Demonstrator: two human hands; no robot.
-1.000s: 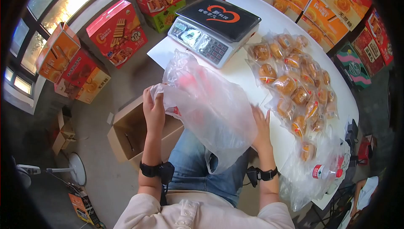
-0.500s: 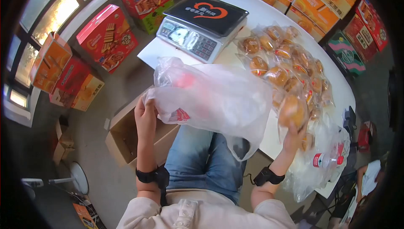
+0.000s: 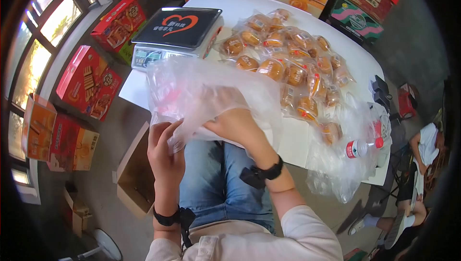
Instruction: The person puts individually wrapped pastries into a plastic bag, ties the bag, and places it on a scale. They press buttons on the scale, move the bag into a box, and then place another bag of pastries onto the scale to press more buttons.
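My left hand (image 3: 165, 150) grips the lower left edge of a translucent white plastic bag (image 3: 259, 88), fingers pinched on the film. Inside the bag's opening is my right hand (image 3: 230, 117); its fingers are veiled by the plastic, and whatever they hold cannot be made out. The bag hangs over my lap and the table's near edge, with a blurred reddish patch at its left. Beyond it to the right lies a pile of individually wrapped round buns (image 3: 295, 74). A scale (image 3: 175, 28) with a black top stands behind the bag.
On the right of the white table (image 3: 370, 69) are clear plastic bags (image 3: 336, 174) and a bottle with a red cap (image 3: 360, 148). An open cardboard box (image 3: 137, 179) is on the floor at left. Red gift boxes (image 3: 89, 83) stand beyond. A seated person (image 3: 420, 165) is at far right.
My right hand has moved left from beside the pile, carrying a wrapped bun, into the bag; the bun is now out of sight. The view has turned, shifting the table leftward.
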